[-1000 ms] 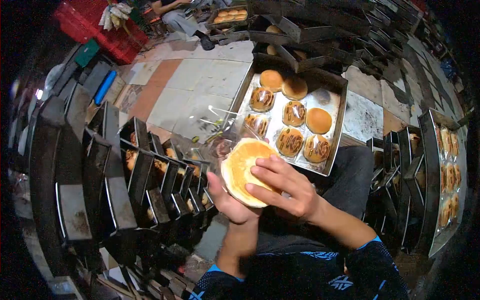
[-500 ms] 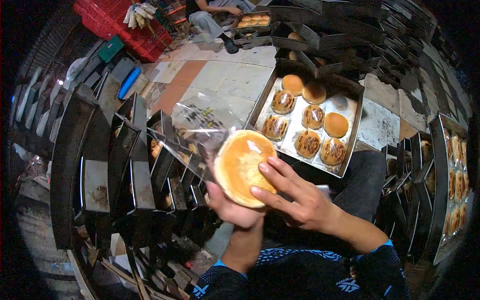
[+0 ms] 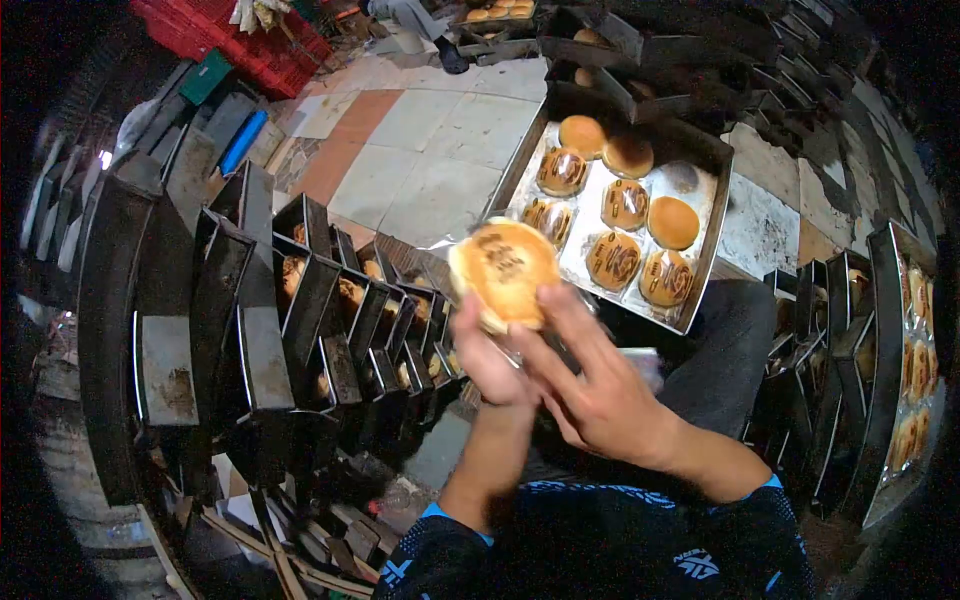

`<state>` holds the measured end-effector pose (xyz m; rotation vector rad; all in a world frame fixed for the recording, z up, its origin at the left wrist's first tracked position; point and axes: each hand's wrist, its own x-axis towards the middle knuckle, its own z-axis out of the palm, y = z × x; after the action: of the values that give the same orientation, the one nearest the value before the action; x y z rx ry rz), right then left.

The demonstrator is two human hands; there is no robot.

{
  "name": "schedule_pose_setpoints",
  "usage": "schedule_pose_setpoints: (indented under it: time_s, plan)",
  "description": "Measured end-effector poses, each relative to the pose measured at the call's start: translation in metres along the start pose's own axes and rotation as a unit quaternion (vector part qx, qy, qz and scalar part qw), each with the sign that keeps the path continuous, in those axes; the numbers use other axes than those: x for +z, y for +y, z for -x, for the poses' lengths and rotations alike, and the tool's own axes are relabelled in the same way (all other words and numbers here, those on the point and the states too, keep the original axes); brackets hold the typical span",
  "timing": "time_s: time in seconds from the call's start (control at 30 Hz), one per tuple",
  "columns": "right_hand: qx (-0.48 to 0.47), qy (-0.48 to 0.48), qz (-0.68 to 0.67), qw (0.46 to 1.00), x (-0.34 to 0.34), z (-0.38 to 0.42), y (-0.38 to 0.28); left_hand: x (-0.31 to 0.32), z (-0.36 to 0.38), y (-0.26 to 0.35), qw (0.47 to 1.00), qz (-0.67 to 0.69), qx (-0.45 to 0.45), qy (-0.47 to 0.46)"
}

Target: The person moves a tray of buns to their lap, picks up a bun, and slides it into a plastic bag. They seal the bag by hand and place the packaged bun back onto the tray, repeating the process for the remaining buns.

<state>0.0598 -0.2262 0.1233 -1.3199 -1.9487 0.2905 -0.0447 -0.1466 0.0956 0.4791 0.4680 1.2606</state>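
Note:
A round golden bun (image 3: 508,272) is inside a clear plastic bag with dark print lying over its top. My left hand (image 3: 490,362) grips the bun from below and the left side. Fingers of my right hand (image 3: 610,405) press on its lower right edge, where the bag's end seems gathered; motion blur hides the detail. Just beyond, a metal tray (image 3: 722,225) holds several buns, some in printed bags like this one and some bare, such as the bun (image 3: 674,222) at its right.
Stacked dark metal trays (image 3: 300,350) stand close on my left. On the right, an upright tray (image 3: 885,370) holds bagged buns. Red crates (image 3: 230,45) and a blue object (image 3: 243,142) are at the back left. Another person's leg (image 3: 420,22) shows at the top.
The bag, which stood out loose to the upper left, now lies around the bun with its print on top. My right hand has moved to the bun's lower edge.

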Motion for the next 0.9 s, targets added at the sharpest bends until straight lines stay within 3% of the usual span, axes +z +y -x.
schedule_pose_setpoints:
  time_s: [0.07, 0.13, 0.2, 0.27, 0.33, 0.4, 0.43, 0.5, 0.53, 0.57, 0.6, 0.63, 0.67, 0.7, 0.73, 0.8, 0.83, 0.87, 0.9]
  plan:
    - [-0.030, 0.025, -0.020, 0.999, 0.001, 0.010, 0.009, -0.018, -0.008, 0.013, 0.996, 0.090, -0.020, 0.019]
    - [-0.023, -0.246, -0.211, 0.946, -0.008, 0.020, 0.025, -0.024, -0.007, 0.018, 0.999, 0.041, -0.022, 0.008]
    - [0.025, -0.088, -0.303, 0.949, -0.004, 0.011, 0.028, -0.016, -0.004, 0.008, 0.997, 0.070, 0.000, 0.029]
    - [0.004, -0.089, -0.247, 0.965, 0.005, -0.007, 0.031, -0.018, 0.003, -0.005, 0.995, 0.075, -0.065, -0.025]
    - [0.001, -0.107, -0.298, 0.948, 0.007, -0.009, 0.032, -0.019, -0.001, 0.001, 0.987, 0.002, -0.153, -0.047]
    - [-0.053, -0.158, -0.294, 0.941, 0.001, -0.003, 0.022, -0.029, -0.009, 0.005, 0.989, 0.004, -0.132, 0.064]
    - [-0.088, -0.243, -0.395, 0.882, -0.021, -0.009, 0.019, -0.037, -0.012, 0.014, 0.986, 0.081, -0.142, 0.041]
    - [-0.136, -0.323, -0.573, 0.741, -0.020, 0.013, 0.034, -0.052, -0.016, 0.029, 0.985, 0.076, -0.140, 0.062]
    - [-0.156, -0.422, -0.604, 0.658, -0.028, 0.000, 0.041, -0.052, -0.016, 0.033, 0.985, 0.081, -0.131, 0.074]
    - [-0.054, -0.343, -0.478, 0.807, -0.019, 0.003, 0.053, -0.047, -0.016, 0.031, 0.981, 0.114, -0.140, 0.078]
    - [0.052, -0.245, -0.324, 0.912, -0.002, 0.011, 0.069, -0.051, -0.013, 0.025, 0.980, 0.114, -0.140, 0.079]
    - [0.107, 0.026, -0.099, 0.989, 0.019, 0.011, 0.061, -0.058, -0.008, 0.018, 0.979, 0.092, -0.172, 0.051]
    - [0.085, 0.125, -0.020, 0.988, 0.023, 0.009, 0.060, -0.062, -0.002, 0.011, 0.976, 0.069, -0.205, 0.024]
    - [0.030, 0.140, -0.050, 0.988, 0.021, 0.008, 0.060, -0.059, 0.010, 0.002, 0.974, 0.073, -0.215, 0.026]
    - [-0.026, 0.152, -0.079, 0.985, 0.019, 0.008, 0.059, -0.058, 0.022, -0.004, 0.934, 0.215, -0.282, -0.039]
    - [-0.033, 0.183, -0.074, 0.980, 0.019, 0.012, 0.053, -0.076, 0.045, -0.036, 0.987, -0.004, -0.156, 0.038]
    - [0.067, 0.216, -0.129, 0.965, 0.023, 0.015, 0.052, -0.071, 0.045, -0.048, 0.977, -0.185, -0.062, 0.086]
    - [0.163, 0.246, -0.183, 0.938, 0.027, 0.017, 0.053, -0.069, 0.039, -0.053, 0.927, -0.349, 0.085, 0.106]
    - [0.186, 0.272, -0.224, 0.917, 0.033, 0.016, 0.055, -0.078, 0.037, -0.053, 0.914, -0.372, 0.152, 0.061]
